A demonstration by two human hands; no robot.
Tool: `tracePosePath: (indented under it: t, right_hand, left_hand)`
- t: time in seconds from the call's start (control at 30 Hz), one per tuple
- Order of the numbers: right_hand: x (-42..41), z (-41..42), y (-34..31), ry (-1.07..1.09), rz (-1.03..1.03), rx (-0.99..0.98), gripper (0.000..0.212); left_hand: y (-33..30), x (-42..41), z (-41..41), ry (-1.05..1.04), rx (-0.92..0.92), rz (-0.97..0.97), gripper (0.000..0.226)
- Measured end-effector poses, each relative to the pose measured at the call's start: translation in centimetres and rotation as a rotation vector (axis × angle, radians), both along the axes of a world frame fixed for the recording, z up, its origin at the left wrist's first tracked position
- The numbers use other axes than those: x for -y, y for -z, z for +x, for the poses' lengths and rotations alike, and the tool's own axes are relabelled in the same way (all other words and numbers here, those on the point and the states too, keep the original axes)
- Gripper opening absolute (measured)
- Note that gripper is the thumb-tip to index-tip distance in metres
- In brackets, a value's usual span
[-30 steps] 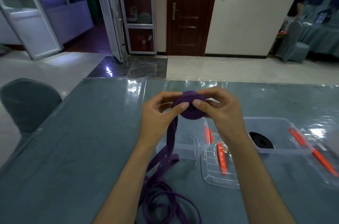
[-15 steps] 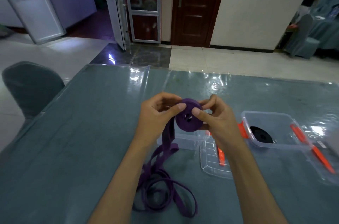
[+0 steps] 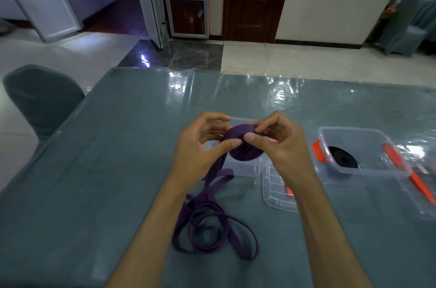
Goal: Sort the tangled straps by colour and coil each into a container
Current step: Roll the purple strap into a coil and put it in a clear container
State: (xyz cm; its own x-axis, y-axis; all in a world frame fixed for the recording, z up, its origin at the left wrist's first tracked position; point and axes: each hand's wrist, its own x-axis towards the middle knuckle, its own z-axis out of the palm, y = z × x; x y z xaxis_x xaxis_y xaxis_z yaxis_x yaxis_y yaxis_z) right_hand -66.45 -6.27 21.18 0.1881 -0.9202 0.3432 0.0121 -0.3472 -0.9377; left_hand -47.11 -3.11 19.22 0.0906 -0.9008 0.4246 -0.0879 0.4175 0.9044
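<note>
At the far left, beside the table [image 3: 99,169], stood a grey-covered chair [image 3: 40,99]. Nearer the middle, the left hand [image 3: 200,148] was raised above the table with its fingers curled, thumb and forefinger pinching the purple strap [image 3: 205,221] where it left the coil. Below that hand, the loose length of the strap dropped to the table and lay there in several overlapping loops between the two forearms. Just right of the left hand, the purple coil [image 3: 245,146] was held up in the air, wound into a flat round with a small dark hole at its centre. The right hand [image 3: 280,148] gripped the coil from the other side, its thumb on the near face and its fingers curled over the top edge. Behind and under the coil sat a clear container [image 3: 243,167], partly hidden by both hands. Just right of it, a clear lid [image 3: 273,191] lay flat on the table with an orange clip showing beside the right wrist. Further right stood a second clear container [image 3: 354,139] with orange latches, and a black coiled strap [image 3: 342,159] lay inside it. At the far right edge another clear lid [image 3: 422,195] with an orange clip rested on the table.
</note>
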Motion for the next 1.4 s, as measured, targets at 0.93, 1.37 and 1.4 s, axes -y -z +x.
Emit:
tracePosePath:
  t: [0.93, 1.37, 1.4]
  right_hand:
    - [4.6, 1.1, -4.7, -0.050, -0.038, 0.208, 0.024]
    - [4.3, 1.1, -3.1, -0.065, 0.015, 0.279, 0.026]
    - [4.2, 1.0, -3.2, -0.084, 0.028, 0.287, 0.025]
  left_hand:
    - [-4.8, 4.3, 1.8, -0.024, -0.115, -0.079, 0.033]
    - [-4.4, 3.9, 0.9, 0.000, -0.190, -0.021, 0.030]
    - [-4.6, 3.8, 0.9, -0.002, -0.195, -0.035, 0.029]
